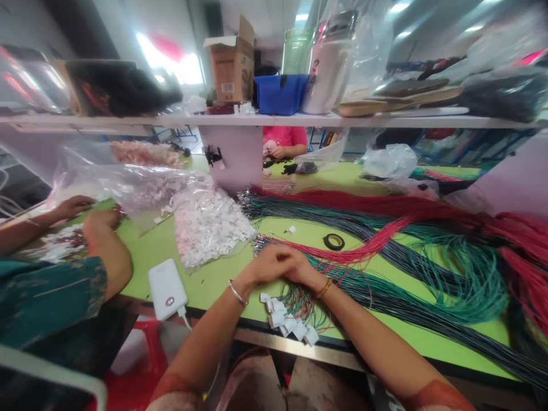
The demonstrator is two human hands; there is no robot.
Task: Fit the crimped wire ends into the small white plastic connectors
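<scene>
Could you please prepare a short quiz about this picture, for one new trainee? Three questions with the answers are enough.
1. True or false: the wearer's left hand and right hand are close together.
2. The small blocks near the front edge of the table are: a) black, b) white, c) green.
3. Fill in: on the shelf, the ____ stands between the cardboard box and the tall bottle.

Key: 1. True. 2. b. 3. Blue bin.
</scene>
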